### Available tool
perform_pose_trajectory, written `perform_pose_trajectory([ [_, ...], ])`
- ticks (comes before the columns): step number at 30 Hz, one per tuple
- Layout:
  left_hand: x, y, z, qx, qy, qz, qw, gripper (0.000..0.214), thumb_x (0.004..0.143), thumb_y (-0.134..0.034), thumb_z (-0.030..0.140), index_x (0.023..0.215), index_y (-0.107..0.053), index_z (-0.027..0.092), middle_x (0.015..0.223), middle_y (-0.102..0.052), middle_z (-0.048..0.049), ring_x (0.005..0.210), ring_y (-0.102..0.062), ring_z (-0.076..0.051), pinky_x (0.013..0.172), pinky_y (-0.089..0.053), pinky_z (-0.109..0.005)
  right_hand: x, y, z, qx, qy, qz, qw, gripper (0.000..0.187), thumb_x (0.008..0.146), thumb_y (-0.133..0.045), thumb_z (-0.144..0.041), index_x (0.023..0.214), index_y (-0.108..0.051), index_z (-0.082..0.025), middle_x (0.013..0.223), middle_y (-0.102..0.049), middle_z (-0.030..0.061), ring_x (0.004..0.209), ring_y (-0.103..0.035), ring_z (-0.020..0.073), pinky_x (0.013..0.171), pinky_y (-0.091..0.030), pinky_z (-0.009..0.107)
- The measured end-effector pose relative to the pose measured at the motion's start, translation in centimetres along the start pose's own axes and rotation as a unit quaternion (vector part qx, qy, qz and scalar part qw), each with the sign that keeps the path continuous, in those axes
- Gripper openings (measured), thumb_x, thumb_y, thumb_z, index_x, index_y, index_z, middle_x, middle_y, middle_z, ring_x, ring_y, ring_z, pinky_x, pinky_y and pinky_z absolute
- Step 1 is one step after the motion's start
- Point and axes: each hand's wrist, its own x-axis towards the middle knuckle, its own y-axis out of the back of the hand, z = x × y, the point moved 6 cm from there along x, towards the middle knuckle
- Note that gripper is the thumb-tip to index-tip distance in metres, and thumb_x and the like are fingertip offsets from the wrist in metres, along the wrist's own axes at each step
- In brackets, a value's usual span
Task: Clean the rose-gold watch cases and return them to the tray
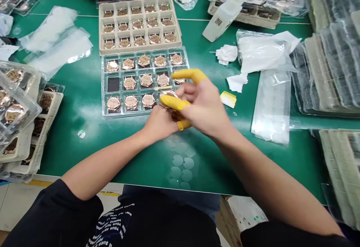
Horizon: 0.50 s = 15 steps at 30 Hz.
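Okay, the left hand [159, 124] is low, with its fingers curled up, and the right hand [205, 106] comes over it from the right. Both hands are closed on a round rose-gold watch case [169, 95], so they are holding it, not letting it go. The fingers hide most of it, and only a shiny bit of its edge shows. It is round, so it has no long side to point any way.

The watch case is held just above the front row of a clear plastic tray [144, 114], near the tray's right end. The left hand is right under it, and the right hand is over it. Yellow finger covers [189, 75] sit on the fingers, and one sticks up over the tray.

The clear tray has rows of watch cases [131, 102] in it, and one black slot [113, 84] shows on its left side. Behind it is a tan tray [139, 47] with more cases. All of this sits on a green desk [84, 101]. A yellow and white sponge [228, 99] lies to the right of the hands, near white wipes [226, 54]. Stacks of trays [332, 71] line the right side of the desk.
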Motion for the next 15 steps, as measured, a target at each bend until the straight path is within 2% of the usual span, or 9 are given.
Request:
perform_pose_trajectory([
  [3, -0.2, -0.5, -0.1, -0.071, 0.016, -0.027, 0.997, 0.06, 0.067, -0.093, 0.032, 0.122, -0.071, 0.02, 0.09, -0.079, -0.0003, 0.084, -0.076, -0.019, 0.083, -0.065, -0.034, -2.9, 3.5, 4.4, 0.103, -0.125, -0.034, 0.986, 0.064, 0.066, -0.094, -0.044, 0.115, -0.057, -0.023, 0.064, -0.056, -0.0094, 0.052, -0.05, 0.0097, 0.05, -0.039, 0.025],
  [4, -0.2, -0.6, -0.2, -0.087, 0.025, -0.031, 0.995, 0.066, 0.066, -0.094, 0.031, 0.127, -0.07, 0.021, 0.089, -0.079, -0.0001, 0.082, -0.077, -0.018, 0.082, -0.065, -0.032, -3.4, 4.1, 5.4, 0.131, -0.159, -0.037, 0.978, 0.069, 0.061, -0.097, -0.045, 0.112, -0.057, -0.023, 0.062, -0.056, -0.0101, 0.052, -0.05, 0.0094, 0.049, -0.038, 0.024],
  [6, -0.4, -0.7, -0.3, -0.081, 0.035, -0.034, 0.996, 0.067, 0.064, -0.093, 0.028, 0.127, -0.071, 0.02, 0.087, -0.079, 0.0001, 0.078, -0.077, -0.016, 0.08, -0.065, -0.029, -3.7, 4.4, 6.5, 0.176, -0.204, -0.035, 0.962, 0.075, 0.053, -0.1, -0.044, 0.11, -0.057, -0.022, 0.061, -0.057, -0.0107, 0.051, -0.05, 0.0088, 0.049, -0.036, 0.023],
  [12, -0.6, -0.1, 0.0, -0.027, 0.02, -0.003, 0.999, 0.058, 0.065, -0.09, 0.024, 0.121, -0.075, 0.019, 0.086, -0.079, -0.0003, 0.074, -0.076, -0.014, 0.078, -0.066, -0.028, -4.2, 2.3, 6.5, 0.24, -0.234, -0.031, 0.942, 0.077, 0.051, -0.101, -0.044, 0.111, -0.058, -0.021, 0.061, -0.056, -0.0115, 0.051, -0.05, 0.0082, 0.051, -0.037, 0.023],
  [14, -0.6, -0.1, 0.0, -0.027, 0.024, -0.001, 0.999, 0.058, 0.065, -0.09, 0.023, 0.12, -0.075, 0.019, 0.086, -0.08, -0.001, 0.075, -0.076, -0.015, 0.078, -0.066, -0.028, -4.2, 2.8, 6.7, 0.209, -0.216, -0.038, 0.953, 0.071, 0.056, -0.098, -0.048, 0.111, -0.062, -0.021, 0.064, -0.059, -0.0087, 0.055, -0.052, 0.01, 0.054, -0.041, 0.025],
  [15, -0.6, -0.1, 0.0, -0.028, 0.025, 0.0, 0.999, 0.057, 0.065, -0.089, 0.023, 0.12, -0.076, 0.019, 0.086, -0.079, -0.0012, 0.076, -0.076, -0.015, 0.078, -0.066, -0.028, -4.0, 3.9, 7.0, 0.16, -0.193, -0.021, 0.968, 0.063, 0.061, -0.096, -0.05, 0.108, -0.066, -0.021, 0.067, -0.061, -0.0064, 0.058, -0.054, 0.0112, 0.057, -0.043, 0.027],
])
